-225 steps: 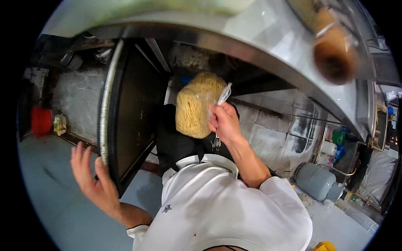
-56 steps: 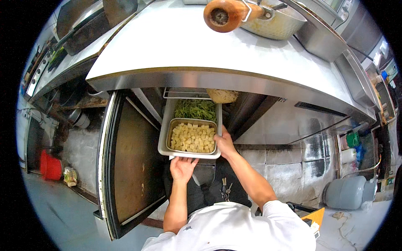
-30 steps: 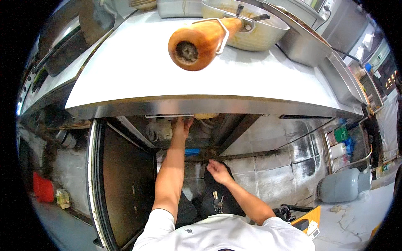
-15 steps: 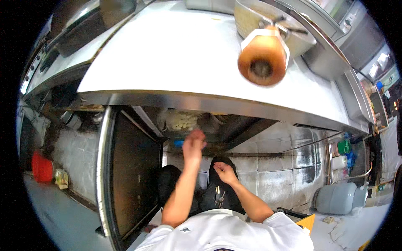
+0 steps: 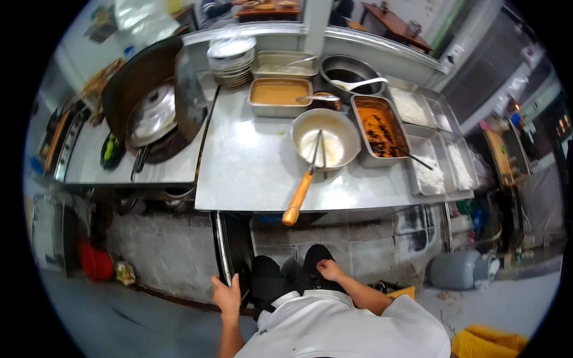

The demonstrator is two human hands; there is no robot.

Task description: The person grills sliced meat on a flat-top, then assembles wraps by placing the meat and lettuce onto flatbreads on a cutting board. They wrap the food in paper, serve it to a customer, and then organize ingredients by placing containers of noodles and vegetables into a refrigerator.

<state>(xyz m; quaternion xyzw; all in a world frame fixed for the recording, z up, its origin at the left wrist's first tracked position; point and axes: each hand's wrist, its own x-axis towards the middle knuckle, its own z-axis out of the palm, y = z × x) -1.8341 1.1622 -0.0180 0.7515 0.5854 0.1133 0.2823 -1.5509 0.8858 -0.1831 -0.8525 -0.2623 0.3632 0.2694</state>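
Below the counter a dark cabinet door (image 5: pixel 239 241) with a pale metal edge stands partly swung out. My left hand (image 5: pixel 227 296) is at the near end of that edge, thumb on one side and fingers on the other, gripping it. My right hand (image 5: pixel 329 270) rests over my right thigh with its fingers curled; what they hold, if anything, is hidden. Above, on the steel counter (image 5: pixel 239 179), sits a pale saucepan (image 5: pixel 298 134) with a wooden handle (image 5: pixel 297 200) that juts past the front edge toward me. The cabinet's inside is mostly hidden by the counter.
Behind the saucepan stand a tray of brown sauce (image 5: pixel 280 92), a tray of dark red sauce (image 5: pixel 379 128), a black bowl (image 5: pixel 352 68) and stacked plates (image 5: pixel 231 62). A large pot (image 5: pixel 143 89) is at left. A grey gas cylinder (image 5: pixel 456 270) stands on the floor at right.
My left hand has come back from the cabinet opening to the door's edge. The door has swung inward. My view has risen and drawn back, showing the whole counter; my right hand stays by my thigh.
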